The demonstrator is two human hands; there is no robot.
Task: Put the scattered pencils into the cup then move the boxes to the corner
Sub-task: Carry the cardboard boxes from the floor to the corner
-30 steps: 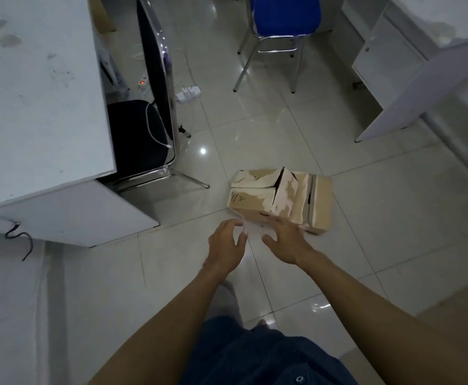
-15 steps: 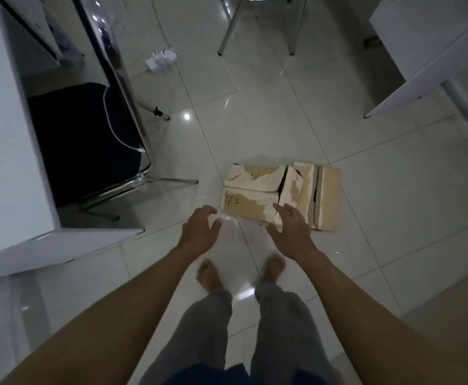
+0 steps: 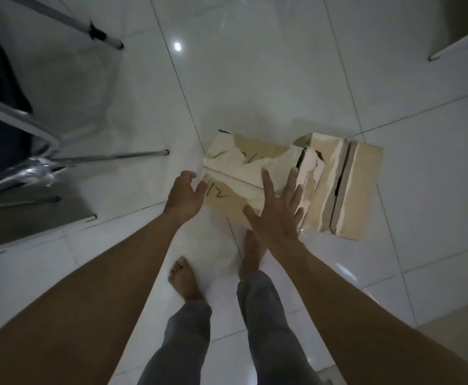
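Two tan cardboard boxes lie side by side on the white tiled floor. The left box [image 3: 244, 168] has torn flaps and "12" written on it in black. The right box [image 3: 346, 190] has a slit along its top. My left hand [image 3: 184, 194] hovers at the left box's near-left corner, fingers curled and apart, holding nothing. My right hand [image 3: 276, 209] is spread wide over the left box's near-right part, by the seam between the boxes; whether it touches is unclear. No pencils or cup are in view.
A chrome-legged chair [image 3: 33, 151] with a dark seat stands at the left, its legs reaching toward the boxes. A white cabinet corner [image 3: 460, 43] shows at the top right. My bare feet [image 3: 184, 279] stand just before the boxes.
The view has dropped closer to the floor and the boxes look larger. Both hands have advanced from short of the boxes to the left box, and the right hand has spread.
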